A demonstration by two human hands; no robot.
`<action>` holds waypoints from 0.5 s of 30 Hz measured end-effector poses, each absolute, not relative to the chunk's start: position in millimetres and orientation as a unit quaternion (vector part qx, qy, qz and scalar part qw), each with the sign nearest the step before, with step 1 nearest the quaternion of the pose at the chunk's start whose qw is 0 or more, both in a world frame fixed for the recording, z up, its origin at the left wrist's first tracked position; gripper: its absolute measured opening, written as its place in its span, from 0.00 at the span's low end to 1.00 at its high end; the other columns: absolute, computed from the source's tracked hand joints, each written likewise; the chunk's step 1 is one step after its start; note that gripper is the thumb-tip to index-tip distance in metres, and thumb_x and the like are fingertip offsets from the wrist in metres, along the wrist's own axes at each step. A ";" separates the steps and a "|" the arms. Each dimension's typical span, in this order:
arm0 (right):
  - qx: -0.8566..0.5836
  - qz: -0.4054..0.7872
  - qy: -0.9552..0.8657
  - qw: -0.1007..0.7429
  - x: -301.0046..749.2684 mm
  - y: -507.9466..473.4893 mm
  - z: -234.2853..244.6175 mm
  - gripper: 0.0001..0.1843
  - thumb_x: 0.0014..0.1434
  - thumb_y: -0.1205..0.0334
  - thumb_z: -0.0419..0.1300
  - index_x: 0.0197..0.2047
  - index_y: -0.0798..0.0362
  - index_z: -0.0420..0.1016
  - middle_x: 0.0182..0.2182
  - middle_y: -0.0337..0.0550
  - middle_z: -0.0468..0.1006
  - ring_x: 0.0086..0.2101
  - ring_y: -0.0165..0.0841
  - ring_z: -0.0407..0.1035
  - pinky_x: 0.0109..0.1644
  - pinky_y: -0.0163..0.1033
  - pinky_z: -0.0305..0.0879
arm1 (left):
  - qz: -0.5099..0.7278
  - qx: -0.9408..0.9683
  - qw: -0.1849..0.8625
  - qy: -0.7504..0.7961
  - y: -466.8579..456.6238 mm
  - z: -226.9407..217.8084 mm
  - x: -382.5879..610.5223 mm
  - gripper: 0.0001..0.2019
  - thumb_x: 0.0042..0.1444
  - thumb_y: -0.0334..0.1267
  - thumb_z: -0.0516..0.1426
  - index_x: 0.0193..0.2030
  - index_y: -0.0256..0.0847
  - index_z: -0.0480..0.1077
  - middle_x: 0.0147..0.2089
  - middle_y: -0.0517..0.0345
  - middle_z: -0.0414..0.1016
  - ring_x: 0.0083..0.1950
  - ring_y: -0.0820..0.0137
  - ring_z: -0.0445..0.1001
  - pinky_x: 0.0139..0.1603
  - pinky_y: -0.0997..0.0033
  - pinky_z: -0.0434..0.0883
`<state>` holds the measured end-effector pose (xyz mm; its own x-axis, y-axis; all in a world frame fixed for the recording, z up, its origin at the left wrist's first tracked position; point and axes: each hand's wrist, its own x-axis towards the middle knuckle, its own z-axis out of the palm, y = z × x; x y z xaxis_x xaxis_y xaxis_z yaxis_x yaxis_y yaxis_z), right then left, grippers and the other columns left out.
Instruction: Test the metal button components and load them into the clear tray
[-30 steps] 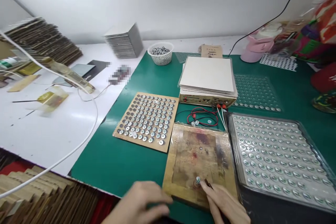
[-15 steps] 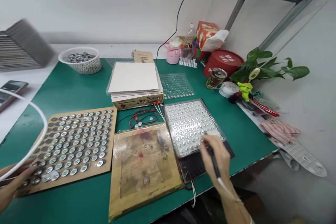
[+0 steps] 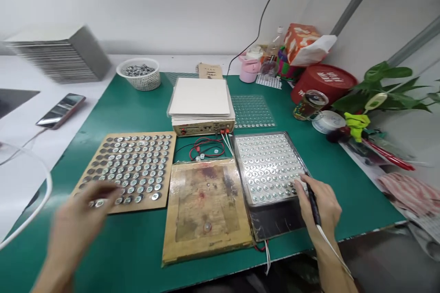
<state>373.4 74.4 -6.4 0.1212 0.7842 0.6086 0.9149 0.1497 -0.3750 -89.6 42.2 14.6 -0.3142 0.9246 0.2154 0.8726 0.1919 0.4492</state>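
My right hand (image 3: 321, 201) is closed round a black pen-like tool (image 3: 313, 203) with a white cord running back along the wrist. Its fingertips are at the lower right corner of a clear tray (image 3: 253, 202) filled with rows of small round metal pieces. On the left, my left hand (image 3: 80, 219) is over the near edge of a brown board (image 3: 161, 203) that carries rows of round metal discs (image 3: 156, 196). Motion smears the left fingers, so whether they hold a disc is unclear. Between the two lies a worn, stained wooden board (image 3: 202, 210).
Behind the wooden board, white sheets (image 3: 200, 96) lie on a beige instrument (image 3: 202, 127) with red and white leads. A basket of metal parts (image 3: 144, 80) stands at the back left. A phone (image 3: 61, 111) lies left; a glass mug (image 3: 310, 104) and plant are right.
The view has swung left. My left hand has come further into view, above the brown board's near edge. My right hand stays by the clear tray's lower right corner, still gripping the pen-like tool.
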 end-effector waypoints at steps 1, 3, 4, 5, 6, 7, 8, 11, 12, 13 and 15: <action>-0.648 -0.058 -0.639 0.410 361.6 71.2 -3.1 0.12 0.64 0.58 0.56 0.43 0.55 0.76 0.37 0.51 0.80 0.39 0.42 0.74 0.47 0.46 0.69 | 0.260 0.635 0.121 0.717 34.9 12.6 -58.5 0.14 0.58 0.52 0.55 0.35 0.44 0.72 0.32 0.65 0.78 0.31 0.72 0.76 0.31 0.76 0.71; -0.629 0.074 -0.629 0.451 328.6 60.5 2.6 0.10 0.63 0.61 0.55 0.45 0.53 0.75 0.36 0.48 0.81 0.37 0.39 0.76 0.44 0.42 0.72 | 0.276 0.727 0.211 0.592 21.3 2.1 -0.4 0.13 0.62 0.47 0.53 0.33 0.43 0.73 0.31 0.62 0.77 0.32 0.73 0.74 0.33 0.76 0.71; -0.598 0.167 -0.643 0.448 309.2 53.8 4.3 0.10 0.62 0.62 0.55 0.45 0.53 0.74 0.35 0.46 0.81 0.35 0.37 0.77 0.40 0.39 0.73 | 0.276 0.749 0.222 0.559 15.6 -4.9 22.7 0.12 0.63 0.44 0.53 0.33 0.42 0.72 0.31 0.61 0.76 0.33 0.72 0.73 0.33 0.76 0.71; -0.557 0.259 -0.666 0.424 289.7 47.0 5.0 0.09 0.61 0.63 0.55 0.43 0.52 0.75 0.33 0.44 0.81 0.32 0.35 0.77 0.37 0.36 0.73 | 0.278 0.764 0.217 0.541 11.0 -11.8 40.3 0.11 0.63 0.42 0.52 0.34 0.42 0.73 0.30 0.59 0.75 0.33 0.71 0.72 0.33 0.75 0.70; -0.512 0.330 -0.690 0.392 271.4 40.7 4.4 0.08 0.60 0.64 0.56 0.40 0.51 0.76 0.30 0.41 0.81 0.29 0.34 0.76 0.33 0.34 0.72 | 0.276 0.770 0.208 0.536 7.5 -17.9 52.4 0.10 0.63 0.40 0.53 0.34 0.42 0.73 0.30 0.58 0.73 0.33 0.70 0.71 0.33 0.73 0.69; -0.477 0.377 -0.707 0.362 255.5 35.5 2.7 0.07 0.58 0.65 0.56 0.36 0.51 0.76 0.27 0.39 0.80 0.26 0.32 0.75 0.30 0.33 0.70 | 0.275 0.773 0.197 0.537 5.1 -22.8 59.2 0.09 0.63 0.39 0.53 0.35 0.42 0.73 0.30 0.58 0.72 0.33 0.69 0.70 0.32 0.72 0.69; -0.456 0.401 -0.719 0.339 243.0 31.5 0.2 0.08 0.56 0.65 0.55 0.32 0.52 0.76 0.23 0.38 0.78 0.23 0.31 0.73 0.28 0.32 0.68 | 0.275 0.773 0.189 0.540 3.6 -26.1 62.0 0.08 0.63 0.38 0.53 0.37 0.42 0.73 0.30 0.57 0.72 0.33 0.69 0.69 0.32 0.72 0.68; -0.465 0.408 -0.721 0.312 226.5 27.0 -8.3 0.10 0.54 0.65 0.53 0.27 0.53 0.74 0.17 0.35 0.73 0.18 0.29 0.68 0.23 0.31 0.62 | 0.279 0.770 0.191 0.540 3.3 -28.8 57.8 0.06 0.63 0.36 0.54 0.40 0.41 0.72 0.31 0.57 0.70 0.34 0.69 0.67 0.32 0.72 0.67; -0.473 0.409 -0.721 0.299 226.5 27.2 -10.3 0.10 0.54 0.65 0.52 0.27 0.53 0.74 0.17 0.35 0.72 0.18 0.28 0.67 0.23 0.31 0.61 | 0.281 0.769 0.194 0.540 3.9 -28.2 55.5 0.06 0.63 0.36 0.54 0.41 0.41 0.72 0.31 0.57 0.70 0.34 0.69 0.67 0.32 0.72 0.67; -0.478 0.412 -0.721 0.284 227.9 27.7 -11.6 0.10 0.55 0.66 0.52 0.27 0.54 0.74 0.17 0.35 0.72 0.18 0.28 0.67 0.23 0.30 0.60 | 0.284 0.768 0.196 0.540 4.6 -27.6 53.9 0.06 0.63 0.35 0.54 0.42 0.42 0.72 0.31 0.57 0.70 0.34 0.69 0.67 0.32 0.72 0.67; -0.485 0.418 -0.723 0.259 231.7 28.9 -12.5 0.10 0.56 0.66 0.52 0.28 0.54 0.74 0.18 0.35 0.72 0.20 0.28 0.67 0.24 0.30 0.60 | 0.288 0.764 0.200 0.541 6.0 -26.7 52.5 0.07 0.63 0.34 0.54 0.43 0.42 0.72 0.31 0.57 0.70 0.34 0.69 0.66 0.32 0.72 0.66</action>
